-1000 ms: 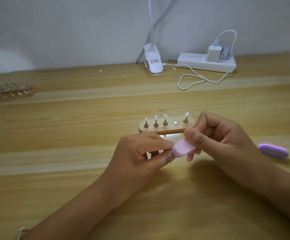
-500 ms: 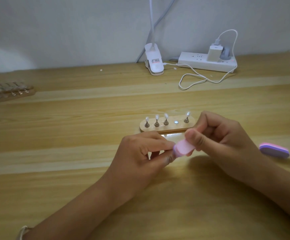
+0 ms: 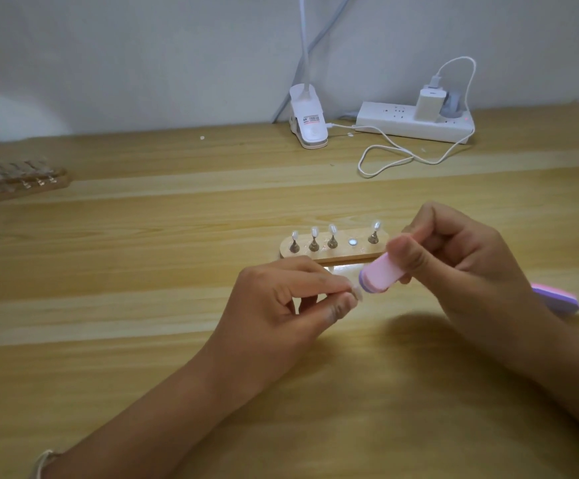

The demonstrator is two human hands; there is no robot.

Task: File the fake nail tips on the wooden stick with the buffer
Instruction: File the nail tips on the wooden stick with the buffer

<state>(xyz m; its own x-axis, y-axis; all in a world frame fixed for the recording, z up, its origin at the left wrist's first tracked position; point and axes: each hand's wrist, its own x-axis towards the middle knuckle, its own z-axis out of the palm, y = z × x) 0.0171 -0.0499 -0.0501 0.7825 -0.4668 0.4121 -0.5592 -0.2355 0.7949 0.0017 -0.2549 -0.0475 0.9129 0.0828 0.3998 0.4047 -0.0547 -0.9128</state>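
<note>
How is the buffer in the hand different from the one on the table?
The held buffer is gripped by the right hand, above the table; the spare buffer lies on the table, untouched. The held buffer's end meets the nail tip pinched by the left hand; the spare buffer is partly hidden behind the right arm. Both are pink and purple.

Single head-worn wide-angle view: faces forward, down; close above left hand (image 3: 281,305), right hand (image 3: 460,264); table (image 3: 73,305) to wall (image 3: 143,63).
</note>
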